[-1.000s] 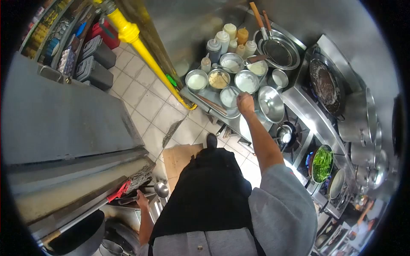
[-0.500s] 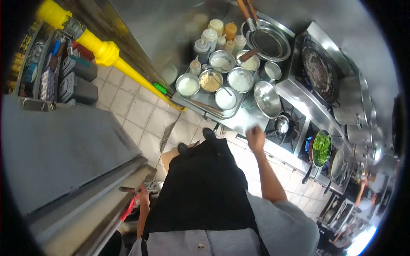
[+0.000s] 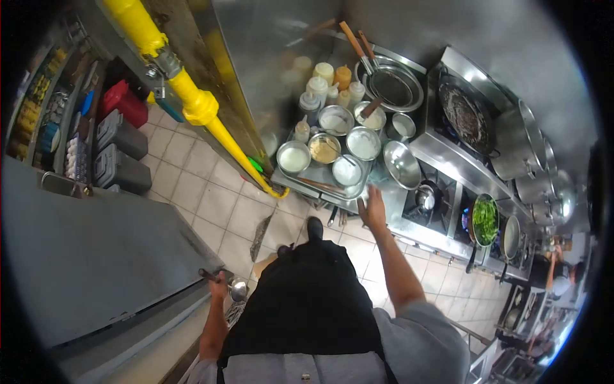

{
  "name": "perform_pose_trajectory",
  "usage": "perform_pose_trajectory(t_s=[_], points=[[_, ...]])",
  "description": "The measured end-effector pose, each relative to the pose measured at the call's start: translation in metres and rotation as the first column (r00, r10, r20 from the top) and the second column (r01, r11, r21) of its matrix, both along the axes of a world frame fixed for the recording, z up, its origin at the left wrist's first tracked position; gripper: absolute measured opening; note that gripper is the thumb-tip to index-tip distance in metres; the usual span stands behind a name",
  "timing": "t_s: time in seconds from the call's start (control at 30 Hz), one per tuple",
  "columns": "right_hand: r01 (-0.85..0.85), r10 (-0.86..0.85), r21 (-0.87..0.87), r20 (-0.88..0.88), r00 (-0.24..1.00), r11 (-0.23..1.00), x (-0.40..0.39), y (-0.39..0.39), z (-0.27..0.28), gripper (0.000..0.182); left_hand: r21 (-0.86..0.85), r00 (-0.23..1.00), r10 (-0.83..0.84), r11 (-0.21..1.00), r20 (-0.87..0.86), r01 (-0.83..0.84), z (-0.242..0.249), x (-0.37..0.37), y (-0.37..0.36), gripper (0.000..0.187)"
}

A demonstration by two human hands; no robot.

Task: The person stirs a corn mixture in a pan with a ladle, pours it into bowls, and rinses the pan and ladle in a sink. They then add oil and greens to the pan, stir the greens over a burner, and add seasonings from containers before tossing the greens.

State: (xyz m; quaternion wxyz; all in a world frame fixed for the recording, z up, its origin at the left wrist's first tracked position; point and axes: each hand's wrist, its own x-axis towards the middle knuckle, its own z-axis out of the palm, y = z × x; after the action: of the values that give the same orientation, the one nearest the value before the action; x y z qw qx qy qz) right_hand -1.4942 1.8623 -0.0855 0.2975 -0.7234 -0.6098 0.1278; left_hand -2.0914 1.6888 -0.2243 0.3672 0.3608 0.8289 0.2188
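My left hand [image 3: 219, 286] is closed around the dark handle of a metal ladle [image 3: 238, 289], low beside the grey cabinet. The ladle's round bowl points toward my apron. My right hand [image 3: 373, 211] reaches over the counter's front edge with its fingers stretched out and apart, holding nothing I can see. Its fingertips are near the corner of a metal tray [image 3: 353, 192]. Several steel bowls stand on that tray, among them a bowl of white powder [image 3: 346, 171], a bowl of yellowish crumbs [image 3: 324, 148] and a bowl of pale liquid [image 3: 294, 157].
Squeeze bottles [image 3: 316, 86] and strainers [image 3: 393, 86] stand behind the bowls. To the right, a pan of greens [image 3: 485, 221] sits over a lit burner, near a large wok [image 3: 464, 112]. A yellow pipe [image 3: 198, 105] slants down on the left. Another person [image 3: 563, 275] is far right.
My right hand has moved toward the tray and its fingers have extended. My left hand has carried the ladle clear of the red-handled thing. The view has shifted with my head.
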Motion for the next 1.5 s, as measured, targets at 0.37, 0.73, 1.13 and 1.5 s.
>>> perform_pose_trajectory(t_s=[0.37,0.73,1.13,1.5], points=[[-0.413,0.406,0.145,0.076,0.910,0.899,-0.030,0.189,0.020,0.025,0.131,0.807,-0.454,0.837,-0.376,0.532,0.049,0.048,0.021,0.054],[-0.082,0.084,0.020,-0.374,0.923,0.996,-0.066,0.188,0.006,0.035,0.017,0.934,0.123,0.992,-0.335,-0.125,0.027,0.070,-0.035,0.060],[0.037,-0.098,-0.107,-0.651,0.752,0.994,-0.102,0.182,-0.025,0.033,0.083,0.917,0.342,0.928,0.205,-0.364,0.031,0.058,-0.040,0.052],[0.164,-0.119,-0.043,-0.865,0.487,0.985,-0.101,0.175,-0.043,0.030,0.001,0.977,0.120,0.993,-0.178,-0.122,0.058,0.059,-0.007,0.057]])
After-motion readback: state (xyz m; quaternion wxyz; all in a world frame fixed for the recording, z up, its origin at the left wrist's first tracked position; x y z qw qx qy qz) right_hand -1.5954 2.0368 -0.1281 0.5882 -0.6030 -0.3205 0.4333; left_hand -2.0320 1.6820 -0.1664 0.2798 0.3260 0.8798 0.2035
